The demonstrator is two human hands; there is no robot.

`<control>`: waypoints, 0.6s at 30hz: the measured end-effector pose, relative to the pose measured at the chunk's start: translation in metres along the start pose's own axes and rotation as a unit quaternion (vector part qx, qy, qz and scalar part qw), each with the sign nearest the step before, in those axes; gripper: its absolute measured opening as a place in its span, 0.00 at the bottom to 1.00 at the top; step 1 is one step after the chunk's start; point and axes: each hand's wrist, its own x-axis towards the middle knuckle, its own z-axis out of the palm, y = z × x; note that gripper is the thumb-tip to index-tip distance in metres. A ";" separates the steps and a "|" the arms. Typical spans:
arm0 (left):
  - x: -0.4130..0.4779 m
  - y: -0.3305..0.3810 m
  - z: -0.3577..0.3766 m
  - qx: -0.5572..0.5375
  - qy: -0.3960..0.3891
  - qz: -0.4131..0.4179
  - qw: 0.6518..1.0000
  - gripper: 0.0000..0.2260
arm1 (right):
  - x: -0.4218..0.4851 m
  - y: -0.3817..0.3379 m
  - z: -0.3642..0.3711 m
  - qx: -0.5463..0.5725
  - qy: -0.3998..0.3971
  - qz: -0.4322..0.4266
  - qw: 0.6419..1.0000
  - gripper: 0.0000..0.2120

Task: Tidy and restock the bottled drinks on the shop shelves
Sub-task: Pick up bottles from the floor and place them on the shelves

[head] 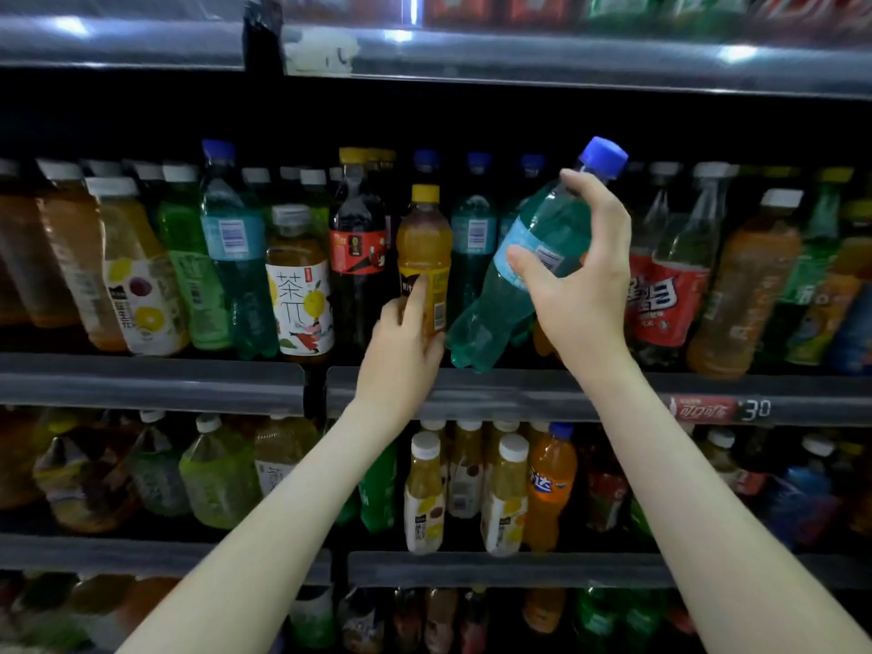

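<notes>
Top shelf (566,59) is chopped off by the frame and smeared, so I can't read anything up there. Both ends of the middle shelf (151,384) blur out too, and the bottles at the very bottom (439,616) are just dark shapes.

My right hand (580,280) is wrapped round a teal bottle (490,313) with a blue cap, full of blue-green drink. It's tilted with the cap up and to the right, base just above the middle shelf's front edge, right of centre. Pale blue label, print too small to read.

My left hand (406,342) grips the bottom of an orange juice bottle (423,238) with a yellow cap, standing at the front edge just left of the teal one. My fingers behind it are hidden.

Further left there's a tea bottle (299,285) with 茶π on the label. A red price tag (708,409) on the front edge reads 30.
</notes>
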 end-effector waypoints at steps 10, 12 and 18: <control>0.013 0.003 0.017 0.056 0.006 -0.067 0.996 0.41 | 0.004 0.026 0.014 -0.021 -0.005 -0.003 1.000 0.30; 0.016 0.005 0.020 0.058 0.011 -0.079 0.995 0.43 | 0.009 0.032 0.022 -0.011 -0.023 0.023 0.999 0.31; 0.027 0.003 0.028 0.039 0.021 -0.104 0.994 0.43 | 0.030 0.057 0.043 -0.015 -0.160 0.036 0.986 0.42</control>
